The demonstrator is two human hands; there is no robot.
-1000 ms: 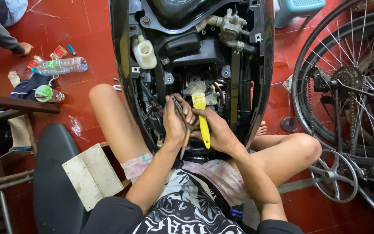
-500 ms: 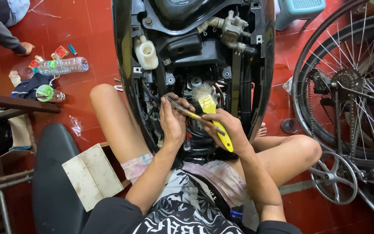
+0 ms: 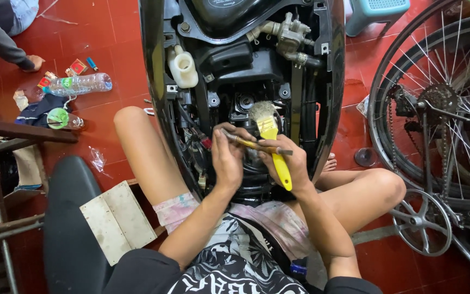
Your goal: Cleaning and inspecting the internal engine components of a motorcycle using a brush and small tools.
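I sit on the red tiled floor facing the open black body of a scooter point(image 3: 327, 81), its inner parts exposed. My right hand point(image 3: 292, 166) grips a yellow-handled paintbrush point(image 3: 273, 139), bristles pointing up toward the engine bay. My left hand point(image 3: 228, 158) holds a thin screwdriver-like tool point(image 3: 257, 145) that lies crosswise, its tip reaching over my right hand. Both hands meet in front of the scooter's lower frame, between my bare knees.
A bicycle wheel with chain and sprocket point(image 3: 436, 114) stands at the right. A plastic bottle point(image 3: 80, 83) and small items lie on the floor at the left, near another person's hand point(image 3: 31, 61). A white reservoir point(image 3: 183, 68) sits inside the scooter. A black seat point(image 3: 69, 218) and cardboard point(image 3: 118, 220) are lower left.
The brush has swung from pointing down-right to upright, bristles toward the engine. The thin tool in my left hand now lies more level across both hands.
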